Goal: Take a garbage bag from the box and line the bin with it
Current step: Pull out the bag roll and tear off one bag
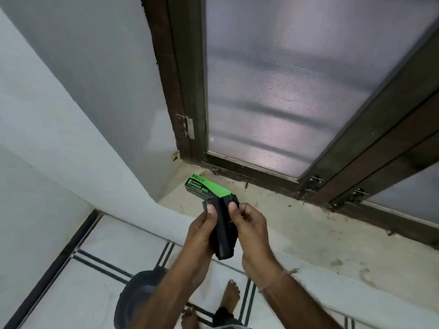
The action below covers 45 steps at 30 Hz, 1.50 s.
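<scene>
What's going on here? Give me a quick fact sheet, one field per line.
place: a dusty ledge below a screened window
box: green garbage bag box lying on the ledge near the wall corner
bag roll: black garbage bag roll held above the ledge edge, apart from the box
left hand: left hand grips the roll from the left, thumb on top
right hand: right hand pinches the roll's upper end
bin: dark round bin on the tiled floor below, with no liner visible
stage: bag not yet unrolled
</scene>
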Each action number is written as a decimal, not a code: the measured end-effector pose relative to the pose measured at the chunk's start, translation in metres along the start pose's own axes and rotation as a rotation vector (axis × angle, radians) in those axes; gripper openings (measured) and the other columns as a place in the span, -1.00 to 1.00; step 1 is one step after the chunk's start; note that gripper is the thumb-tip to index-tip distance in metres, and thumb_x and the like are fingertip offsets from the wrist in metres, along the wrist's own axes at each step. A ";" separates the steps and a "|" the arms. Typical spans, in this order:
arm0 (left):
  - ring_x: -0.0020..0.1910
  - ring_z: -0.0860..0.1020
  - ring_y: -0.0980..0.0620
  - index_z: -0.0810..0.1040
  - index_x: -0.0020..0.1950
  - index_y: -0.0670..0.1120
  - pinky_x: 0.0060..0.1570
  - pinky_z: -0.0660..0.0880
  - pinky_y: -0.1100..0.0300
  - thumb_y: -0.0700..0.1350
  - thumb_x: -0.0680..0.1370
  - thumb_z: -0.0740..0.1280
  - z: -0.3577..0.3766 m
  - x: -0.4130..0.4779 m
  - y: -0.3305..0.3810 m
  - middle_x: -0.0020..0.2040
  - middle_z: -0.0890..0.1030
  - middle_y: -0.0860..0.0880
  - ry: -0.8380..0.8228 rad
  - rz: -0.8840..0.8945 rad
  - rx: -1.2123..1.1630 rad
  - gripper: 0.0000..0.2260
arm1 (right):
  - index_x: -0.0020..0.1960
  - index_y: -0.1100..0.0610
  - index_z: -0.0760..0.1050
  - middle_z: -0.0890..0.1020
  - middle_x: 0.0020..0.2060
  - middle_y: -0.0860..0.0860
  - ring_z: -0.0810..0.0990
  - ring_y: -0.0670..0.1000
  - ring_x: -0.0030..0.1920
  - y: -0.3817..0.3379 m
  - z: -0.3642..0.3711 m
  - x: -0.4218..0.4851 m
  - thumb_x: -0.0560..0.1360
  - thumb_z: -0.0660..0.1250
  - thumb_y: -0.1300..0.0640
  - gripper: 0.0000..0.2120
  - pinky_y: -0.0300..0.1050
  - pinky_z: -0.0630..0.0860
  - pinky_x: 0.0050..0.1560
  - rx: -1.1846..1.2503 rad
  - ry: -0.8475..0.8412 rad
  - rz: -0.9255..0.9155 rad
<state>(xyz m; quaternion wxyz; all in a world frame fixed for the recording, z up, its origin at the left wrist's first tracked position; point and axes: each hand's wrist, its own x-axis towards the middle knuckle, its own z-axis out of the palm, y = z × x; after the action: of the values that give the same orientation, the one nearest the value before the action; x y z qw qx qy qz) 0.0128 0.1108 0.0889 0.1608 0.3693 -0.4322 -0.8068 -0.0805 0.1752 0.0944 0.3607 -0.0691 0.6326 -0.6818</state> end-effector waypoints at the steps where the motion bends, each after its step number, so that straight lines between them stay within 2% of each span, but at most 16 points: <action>1: 0.27 0.66 -0.15 0.58 0.41 -0.08 0.14 0.59 0.03 0.24 0.61 0.24 -0.001 -0.001 0.000 0.26 0.70 -0.18 0.005 -0.011 -0.018 -0.47 | 0.00 0.29 0.63 0.73 -0.18 0.09 0.68 -0.07 -0.15 0.001 0.002 -0.002 0.66 0.35 0.14 -0.78 -0.26 0.58 -0.16 0.030 0.010 0.018; 4: 0.26 0.67 -0.16 0.59 0.39 -0.11 0.14 0.60 0.05 0.19 0.57 0.33 -0.010 -0.004 0.000 0.25 0.71 -0.18 0.026 -0.031 -0.088 -0.49 | 0.00 0.26 0.59 0.73 -0.15 0.14 0.69 0.01 -0.16 0.001 0.006 -0.006 0.68 0.31 0.14 -0.80 -0.22 0.63 -0.20 0.084 0.075 0.084; 10: 0.28 0.66 -0.11 0.60 0.39 -0.08 0.24 0.52 0.01 0.18 0.61 0.28 -0.034 -0.026 -0.004 0.26 0.71 -0.13 -0.022 -0.105 -0.172 -0.53 | 0.05 0.19 0.52 0.65 -0.14 0.13 0.60 0.05 -0.15 0.002 0.020 -0.011 0.73 0.20 0.19 -0.84 -0.17 0.55 -0.22 0.066 0.207 0.106; 14: 0.26 0.67 -0.18 0.60 0.37 -0.11 0.36 0.52 -0.14 0.30 0.47 0.43 -0.047 -0.036 -0.003 0.25 0.71 -0.17 -0.017 -0.127 -0.161 -0.37 | 0.00 0.14 0.59 0.62 -0.11 0.10 0.55 0.09 -0.05 0.005 0.030 -0.028 0.75 0.15 0.09 -0.71 -0.06 0.52 -0.03 0.073 0.221 0.077; 17: 0.22 0.69 -0.20 0.58 0.35 -0.13 0.30 0.56 -0.17 0.34 0.41 0.42 -0.058 -0.044 -0.001 0.21 0.72 -0.18 -0.027 -0.085 -0.128 -0.31 | 0.13 0.13 0.64 0.69 -0.05 0.07 0.67 0.00 -0.01 0.009 0.031 -0.044 0.67 0.28 -0.11 -0.67 -0.16 0.61 0.02 -0.032 0.068 0.033; 19: 0.23 0.68 -0.22 0.58 0.35 -0.13 0.33 0.53 -0.23 0.32 0.46 0.40 -0.065 -0.050 0.000 0.22 0.71 -0.21 -0.031 -0.057 -0.113 -0.35 | 0.18 0.07 0.64 0.74 0.04 0.04 0.71 -0.03 0.08 0.018 0.032 -0.050 0.57 0.46 -0.08 -0.72 -0.17 0.63 0.08 -0.186 -0.047 -0.029; 21: 0.25 0.66 -0.25 0.59 0.34 -0.14 0.35 0.51 -0.25 0.29 0.51 0.38 -0.072 -0.056 0.002 0.23 0.70 -0.24 -0.026 -0.036 -0.120 -0.40 | 0.08 0.03 0.67 0.76 -0.01 -0.01 0.73 -0.02 0.06 0.026 0.036 -0.053 0.51 0.54 0.00 -0.81 -0.04 0.66 0.11 -0.347 -0.053 -0.090; 24: 0.25 0.65 -0.28 0.58 0.31 -0.21 0.36 0.51 -0.24 0.24 0.56 0.41 -0.082 -0.063 0.004 0.23 0.68 -0.29 0.018 -0.022 -0.141 -0.43 | -0.15 0.08 0.66 0.72 -0.26 -0.02 0.68 0.01 -0.18 0.032 0.041 -0.057 0.48 0.49 -0.06 -0.80 0.14 0.63 -0.01 -0.501 -0.051 -0.173; 26: 0.24 0.66 -0.27 0.60 0.32 -0.20 0.35 0.53 -0.22 0.22 0.59 0.38 -0.087 -0.067 0.006 0.23 0.69 -0.28 0.030 -0.021 -0.137 -0.46 | -0.18 0.12 0.58 0.63 -0.32 -0.04 0.59 -0.02 -0.24 0.034 0.043 -0.060 0.52 0.42 -0.12 -0.70 0.08 0.56 -0.11 -0.524 -0.047 -0.208; 29: 0.22 0.68 -0.23 0.64 0.30 -0.16 0.29 0.57 -0.16 0.22 0.58 0.34 -0.092 -0.071 0.008 0.20 0.71 -0.22 0.040 -0.036 -0.146 -0.49 | -0.15 0.13 0.51 0.55 -0.30 -0.05 0.51 -0.03 -0.23 0.039 0.046 -0.063 0.64 0.35 0.03 -0.76 -0.03 0.45 -0.13 -0.478 -0.021 -0.215; 31: 0.23 0.68 -0.22 0.64 0.31 -0.15 0.34 0.53 -0.17 0.21 0.59 0.32 -0.094 -0.074 0.009 0.22 0.71 -0.21 0.031 -0.049 -0.173 -0.50 | -0.10 0.12 0.56 0.63 -0.24 0.01 0.56 -0.03 -0.19 0.036 0.050 -0.068 0.69 0.28 0.17 -0.80 -0.10 0.50 -0.14 -0.390 -0.008 -0.161; 35: 0.26 0.66 -0.23 0.62 0.35 -0.17 0.39 0.49 -0.22 0.21 0.62 0.30 -0.096 -0.080 0.008 0.25 0.69 -0.24 -0.001 -0.059 -0.181 -0.49 | 0.04 0.11 0.68 0.77 -0.06 0.05 0.74 -0.02 -0.04 0.023 0.051 -0.079 0.69 0.28 0.01 -0.75 -0.20 0.63 -0.15 -0.303 -0.102 -0.040; 37: 0.27 0.65 -0.26 0.61 0.35 -0.19 0.39 0.48 -0.24 0.21 0.62 0.31 -0.096 -0.081 0.007 0.26 0.68 -0.26 -0.016 -0.058 -0.177 -0.47 | -0.02 0.14 0.68 0.75 -0.17 0.05 0.72 0.01 -0.16 0.021 0.052 -0.084 0.62 0.39 -0.05 -0.74 -0.17 0.59 -0.24 -0.381 -0.173 -0.025; 39: 0.25 0.66 -0.25 0.63 0.32 -0.17 0.35 0.51 -0.19 0.22 0.61 0.31 -0.095 -0.083 0.007 0.24 0.69 -0.27 -0.017 -0.053 -0.167 -0.48 | -0.14 0.22 0.60 0.58 -0.36 0.08 0.52 0.01 -0.40 0.023 0.054 -0.086 0.63 0.39 -0.01 -0.69 -0.20 0.41 -0.42 -0.394 -0.163 -0.035; 41: 0.19 0.69 -0.17 0.69 0.25 -0.09 0.27 0.56 -0.09 0.24 0.61 0.27 -0.093 -0.085 0.008 0.20 0.72 -0.21 -0.010 -0.038 -0.153 -0.53 | -0.07 0.34 0.50 0.42 -0.34 0.15 0.32 -0.04 -0.47 0.025 0.052 -0.085 0.70 0.28 0.02 -0.62 -0.25 0.23 -0.50 -0.300 -0.109 -0.012; 45: 0.15 0.71 -0.11 0.70 0.24 -0.06 0.22 0.57 -0.04 0.24 0.63 0.22 -0.092 -0.089 0.011 0.16 0.75 -0.14 -0.008 -0.047 -0.195 -0.54 | 0.06 0.32 0.54 0.50 -0.26 0.20 0.37 -0.04 -0.49 0.024 0.046 -0.082 0.74 0.19 0.06 -0.67 -0.26 0.24 -0.55 -0.207 -0.015 0.032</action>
<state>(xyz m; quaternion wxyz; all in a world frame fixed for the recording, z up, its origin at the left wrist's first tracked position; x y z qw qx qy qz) 0.1397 0.1025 0.1059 0.1752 0.3586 -0.3433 -0.8502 0.0147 0.1868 0.1111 0.3670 -0.1009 0.6979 -0.6066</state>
